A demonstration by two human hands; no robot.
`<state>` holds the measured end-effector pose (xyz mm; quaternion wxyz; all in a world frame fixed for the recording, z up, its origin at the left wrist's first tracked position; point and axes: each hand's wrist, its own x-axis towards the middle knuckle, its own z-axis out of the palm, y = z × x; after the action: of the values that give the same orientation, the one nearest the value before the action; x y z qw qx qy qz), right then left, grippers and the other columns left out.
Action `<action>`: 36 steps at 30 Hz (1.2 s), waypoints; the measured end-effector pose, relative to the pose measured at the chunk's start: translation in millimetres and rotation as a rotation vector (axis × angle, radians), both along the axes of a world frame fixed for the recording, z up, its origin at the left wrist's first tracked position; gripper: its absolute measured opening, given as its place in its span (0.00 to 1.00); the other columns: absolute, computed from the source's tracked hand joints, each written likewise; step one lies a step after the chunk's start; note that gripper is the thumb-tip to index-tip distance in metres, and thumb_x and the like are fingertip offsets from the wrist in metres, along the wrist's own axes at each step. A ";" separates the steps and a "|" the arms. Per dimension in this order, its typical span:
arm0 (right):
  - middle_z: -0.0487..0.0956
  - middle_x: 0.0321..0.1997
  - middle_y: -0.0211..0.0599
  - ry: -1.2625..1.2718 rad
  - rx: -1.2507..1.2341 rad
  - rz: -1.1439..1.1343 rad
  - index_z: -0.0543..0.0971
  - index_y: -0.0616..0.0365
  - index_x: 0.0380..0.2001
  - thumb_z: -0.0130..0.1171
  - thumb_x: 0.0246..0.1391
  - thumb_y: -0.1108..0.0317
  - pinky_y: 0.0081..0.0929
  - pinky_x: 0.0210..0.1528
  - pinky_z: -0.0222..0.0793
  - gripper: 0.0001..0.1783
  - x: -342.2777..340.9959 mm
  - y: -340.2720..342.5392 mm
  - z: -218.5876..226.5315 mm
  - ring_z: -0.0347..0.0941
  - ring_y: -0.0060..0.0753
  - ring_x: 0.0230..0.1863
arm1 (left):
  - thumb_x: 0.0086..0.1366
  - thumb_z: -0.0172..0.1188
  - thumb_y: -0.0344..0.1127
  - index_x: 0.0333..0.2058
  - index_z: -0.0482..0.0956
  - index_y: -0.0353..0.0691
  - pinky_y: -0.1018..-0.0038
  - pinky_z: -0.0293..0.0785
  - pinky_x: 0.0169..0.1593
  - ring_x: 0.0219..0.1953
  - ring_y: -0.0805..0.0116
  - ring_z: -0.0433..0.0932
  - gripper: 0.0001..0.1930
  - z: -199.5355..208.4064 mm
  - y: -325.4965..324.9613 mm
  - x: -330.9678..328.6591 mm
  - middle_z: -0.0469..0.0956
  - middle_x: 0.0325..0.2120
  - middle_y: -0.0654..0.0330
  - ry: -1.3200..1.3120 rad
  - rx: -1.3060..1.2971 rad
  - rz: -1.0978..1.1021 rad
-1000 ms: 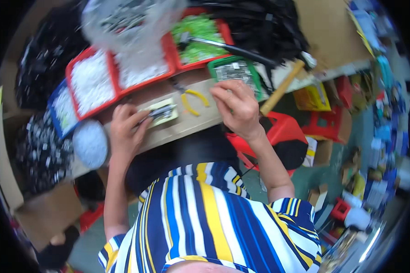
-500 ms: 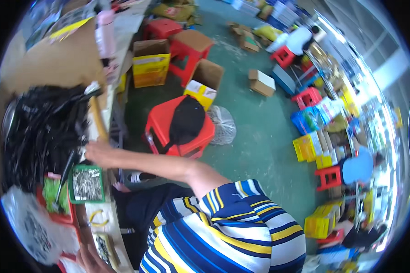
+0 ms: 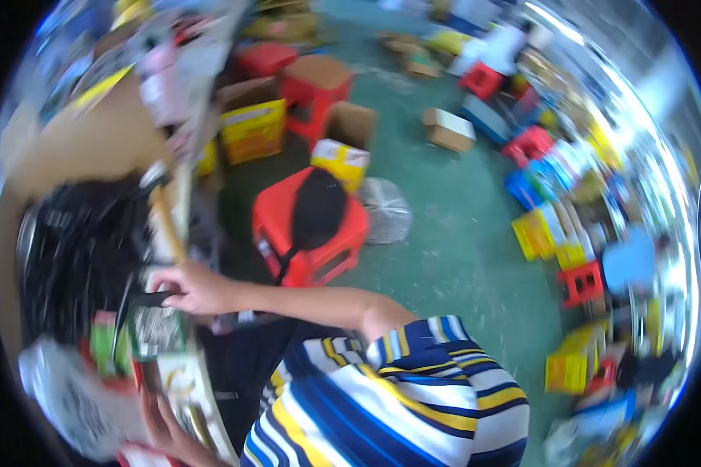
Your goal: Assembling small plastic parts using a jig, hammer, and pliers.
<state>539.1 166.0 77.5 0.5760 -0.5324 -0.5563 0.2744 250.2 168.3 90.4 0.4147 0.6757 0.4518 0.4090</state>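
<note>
My right hand (image 3: 195, 288) is closed, its fingers pinching a flat black strip (image 3: 152, 299) above a green tray of small silvery metal pieces (image 3: 160, 331). Just beyond that hand lies a hammer with a wooden handle (image 3: 167, 222). A dark rod-shaped tool (image 3: 121, 319) slants beside the tray, near a heap of black strips (image 3: 78, 249). My left hand (image 3: 171, 432) is low on the bench, fingers stretched out, beside a clear plastic bag (image 3: 78, 397). Blurred yellow pliers (image 3: 181, 381) rest between the tray and this hand.
A cardboard sheet (image 3: 93, 144) and a pink bottle (image 3: 160, 82) are farther along the bench. Behind it stand a red stool with a black bag (image 3: 319, 210) and open yellow cartons (image 3: 253, 128). Other people (image 3: 629, 261) sit at benches on the right.
My right hand has moved from the end of the hammer handle toward the green tray and now holds a black strip. My left hand has shifted slightly; the whole view has swung and blurred.
</note>
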 end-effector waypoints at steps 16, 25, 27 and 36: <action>0.77 0.41 0.40 -0.612 0.238 0.865 0.80 0.59 0.42 0.70 0.42 0.72 0.40 0.43 0.67 0.19 -163.6 -8.4 3.6 0.75 0.45 0.42 | 0.70 0.59 0.32 0.50 0.78 0.32 0.80 0.76 0.39 0.35 0.74 0.83 0.14 -32.8 -111.9 -47.8 0.82 0.36 0.58 -0.843 -0.370 0.591; 0.75 0.39 0.42 -0.678 0.217 0.862 0.79 0.61 0.41 0.68 0.43 0.75 0.40 0.42 0.67 0.18 -194.5 22.0 -21.2 0.72 0.47 0.41 | 0.65 0.62 0.25 0.49 0.79 0.31 0.81 0.72 0.45 0.42 0.76 0.74 0.13 -44.8 -129.2 -84.1 0.74 0.42 0.61 -0.416 -0.051 0.813; 0.74 0.39 0.41 -0.706 0.218 0.879 0.79 0.60 0.41 0.69 0.43 0.74 0.40 0.41 0.67 0.18 -198.1 24.4 -27.1 0.71 0.46 0.41 | 0.65 0.62 0.25 0.48 0.80 0.31 0.82 0.72 0.45 0.42 0.77 0.74 0.13 -48.3 -128.0 -86.2 0.74 0.42 0.60 -0.426 -0.061 0.799; 0.73 0.39 0.37 -0.771 0.132 0.922 0.79 0.57 0.42 0.67 0.47 0.70 0.39 0.44 0.64 0.17 -201.9 28.2 -29.2 0.70 0.42 0.44 | 0.64 0.61 0.22 0.46 0.81 0.30 0.80 0.70 0.49 0.44 0.76 0.74 0.12 -46.1 -119.2 -81.9 0.75 0.43 0.61 -0.397 -0.149 0.756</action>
<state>337.2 194.3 48.3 0.1863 -0.2606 -0.9144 0.2476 168.3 49.0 44.4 0.3620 0.3392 0.6072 0.6207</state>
